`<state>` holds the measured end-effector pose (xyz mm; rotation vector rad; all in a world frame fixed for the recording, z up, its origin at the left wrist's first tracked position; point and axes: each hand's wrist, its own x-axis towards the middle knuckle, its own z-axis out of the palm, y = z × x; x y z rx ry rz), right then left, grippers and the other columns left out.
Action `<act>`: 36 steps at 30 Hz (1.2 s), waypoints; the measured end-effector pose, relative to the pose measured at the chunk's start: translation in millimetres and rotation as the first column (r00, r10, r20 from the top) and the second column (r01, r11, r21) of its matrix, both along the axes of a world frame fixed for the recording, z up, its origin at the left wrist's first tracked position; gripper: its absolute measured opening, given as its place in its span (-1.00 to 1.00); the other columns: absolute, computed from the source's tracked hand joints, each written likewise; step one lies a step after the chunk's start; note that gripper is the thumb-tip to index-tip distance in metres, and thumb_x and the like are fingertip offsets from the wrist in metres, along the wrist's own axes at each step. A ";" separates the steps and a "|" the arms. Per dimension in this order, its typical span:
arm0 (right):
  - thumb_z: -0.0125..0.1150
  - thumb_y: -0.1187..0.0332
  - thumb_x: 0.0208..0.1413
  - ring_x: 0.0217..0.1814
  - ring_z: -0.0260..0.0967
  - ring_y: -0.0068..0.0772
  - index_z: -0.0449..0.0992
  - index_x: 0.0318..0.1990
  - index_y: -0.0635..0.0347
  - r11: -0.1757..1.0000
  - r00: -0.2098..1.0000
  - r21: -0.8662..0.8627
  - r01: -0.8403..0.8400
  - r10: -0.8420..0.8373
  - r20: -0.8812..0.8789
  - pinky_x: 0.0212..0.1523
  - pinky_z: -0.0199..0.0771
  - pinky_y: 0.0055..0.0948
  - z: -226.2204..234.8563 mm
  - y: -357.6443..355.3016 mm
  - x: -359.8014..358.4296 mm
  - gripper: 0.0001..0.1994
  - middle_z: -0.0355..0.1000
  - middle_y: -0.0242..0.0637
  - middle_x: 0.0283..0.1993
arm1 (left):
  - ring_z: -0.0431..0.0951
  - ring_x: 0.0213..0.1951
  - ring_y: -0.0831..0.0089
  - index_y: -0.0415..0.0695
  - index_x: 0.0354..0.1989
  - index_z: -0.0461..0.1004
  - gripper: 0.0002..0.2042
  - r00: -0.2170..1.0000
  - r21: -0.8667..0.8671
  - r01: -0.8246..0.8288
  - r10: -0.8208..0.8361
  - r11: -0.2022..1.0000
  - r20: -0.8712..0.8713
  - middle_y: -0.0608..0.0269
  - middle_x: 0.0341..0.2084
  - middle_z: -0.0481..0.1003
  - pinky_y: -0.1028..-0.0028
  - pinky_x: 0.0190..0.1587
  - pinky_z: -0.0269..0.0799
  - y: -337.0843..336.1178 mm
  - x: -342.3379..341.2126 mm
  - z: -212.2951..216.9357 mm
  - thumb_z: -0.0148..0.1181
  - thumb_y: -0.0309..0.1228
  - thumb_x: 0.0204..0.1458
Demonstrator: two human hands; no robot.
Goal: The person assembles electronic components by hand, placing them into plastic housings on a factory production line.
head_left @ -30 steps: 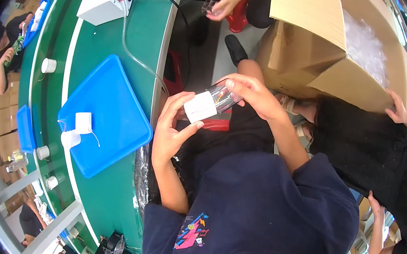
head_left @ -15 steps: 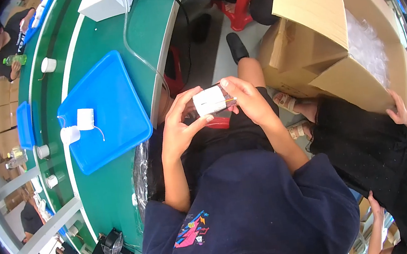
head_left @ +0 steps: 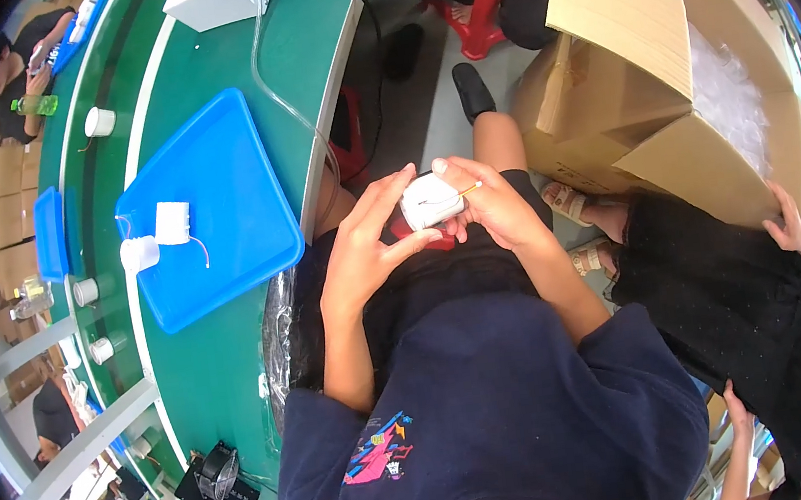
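Small white plastic box (head_left: pixel 429 202), smooth, rounded, between both hands' grip.

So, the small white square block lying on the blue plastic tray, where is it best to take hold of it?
Probably across the two opposite flat sides of the small white square block, coming from above. It lies flat on the blue plastic tray, apart from the white cylinder, with its thin wire trailing off one side, so avoid that side.
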<state>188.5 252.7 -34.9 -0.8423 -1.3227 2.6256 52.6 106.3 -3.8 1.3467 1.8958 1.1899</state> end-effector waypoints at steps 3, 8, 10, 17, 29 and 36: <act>0.06 -0.05 0.29 -0.62 0.37 -0.55 0.44 -0.17 0.25 1.000 1.000 -0.020 0.016 -0.016 -0.006 -0.64 0.42 -0.57 1.7 -2.9 0.1 -0.55 0.47 -0.25 -0.42 | 0.49 0.13 0.14 -0.17 0.25 0.37 -0.25 1.000 -0.004 -0.002 0.002 1.000 0.000 0.00 0.10 0.47 0.27 0.17 0.37 -2.3 -0.2 1.2 0.51 -0.33 -0.22; 0.03 -0.02 0.32 -0.61 0.42 -0.56 0.43 -0.17 0.25 1.000 1.000 0.031 0.004 -0.004 0.001 -0.65 0.45 -0.62 -1.1 -5.8 -1.7 -0.57 0.48 -0.27 -0.42 | 0.49 0.14 0.15 -0.16 0.27 0.35 -0.23 1.000 0.014 0.002 -0.002 1.000 -0.006 0.00 0.11 0.47 0.27 0.18 0.37 -4.5 -2.2 -3.9 0.50 -0.34 -0.23; 0.07 -0.07 0.29 -0.65 0.37 -0.55 0.44 -0.22 0.26 0.997 0.999 0.055 0.045 -0.044 -0.013 -0.69 0.39 -0.61 0.0 -8.1 -2.8 -0.53 0.47 -0.24 -0.46 | 0.49 0.14 0.15 -0.16 0.28 0.34 -0.22 1.000 0.010 0.008 -0.008 1.000 -0.011 0.00 0.11 0.47 0.27 0.18 0.37 -4.3 -3.1 -3.7 0.50 -0.34 -0.23; 0.05 -0.08 0.29 -0.67 0.35 -0.58 0.45 -0.23 0.27 0.997 0.997 0.027 0.077 -0.076 -0.006 -0.71 0.35 -0.62 -2.5 -12.6 -5.7 -0.52 0.46 -0.26 -0.49 | 0.52 0.09 0.10 -0.17 0.28 0.34 -0.19 0.997 0.031 0.000 0.003 1.000 -0.079 -0.04 0.06 0.49 0.25 0.11 0.43 -3.3 -1.6 -5.5 0.51 -0.26 -0.26; -0.02 -0.09 0.32 -0.74 0.26 -0.64 0.49 -0.26 0.26 0.994 0.993 0.068 0.089 -0.094 0.073 -0.82 0.20 -0.64 -15.0 -10.8 -8.8 -0.50 0.43 -0.33 -0.55 | 0.56 0.03 0.08 -0.19 0.26 0.36 -0.20 0.994 0.084 0.019 -0.010 0.996 -0.105 -0.09 0.01 0.50 0.25 0.06 0.47 1.5 -2.1 -27.8 0.51 -0.20 -0.25; -0.08 -0.12 0.33 -0.69 0.34 -0.54 0.49 -0.16 0.30 0.995 0.994 0.079 0.055 -0.062 0.088 -0.75 0.33 -0.61 -18.2 -8.2 -21.2 -0.45 0.44 -0.27 -0.52 | 0.47 0.10 0.29 -0.15 0.38 0.21 -0.27 0.972 0.100 -0.063 0.038 0.993 0.233 0.08 0.07 0.46 0.35 0.11 0.40 6.6 -11.4 -47.8 0.37 -0.45 -0.03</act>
